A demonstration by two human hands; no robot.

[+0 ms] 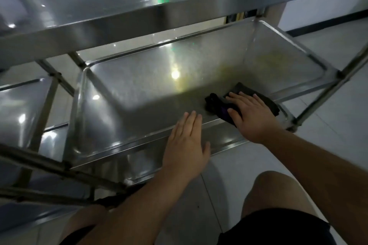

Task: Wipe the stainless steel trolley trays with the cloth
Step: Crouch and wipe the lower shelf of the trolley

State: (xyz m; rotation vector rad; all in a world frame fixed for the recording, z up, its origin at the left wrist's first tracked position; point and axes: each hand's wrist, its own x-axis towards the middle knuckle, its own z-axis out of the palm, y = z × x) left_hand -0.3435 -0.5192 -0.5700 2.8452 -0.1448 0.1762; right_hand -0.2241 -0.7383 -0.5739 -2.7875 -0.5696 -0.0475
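Stainless steel lower trolley tray (139, 85) runs lower left to upper right. My right hand (251, 113), fingers spread, presses the dark crumpled cloth (215, 103) centre-right; my left hand (185, 145) lies flat on its near rim.

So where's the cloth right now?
In the head view, the dark cloth lies in the near right corner of the lower tray, flat under the right hand; the left hand rests on the tray's front rim.

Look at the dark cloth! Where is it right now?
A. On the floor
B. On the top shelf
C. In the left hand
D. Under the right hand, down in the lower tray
D: the right hand presses flat on the dark cloth inside the lower tray.
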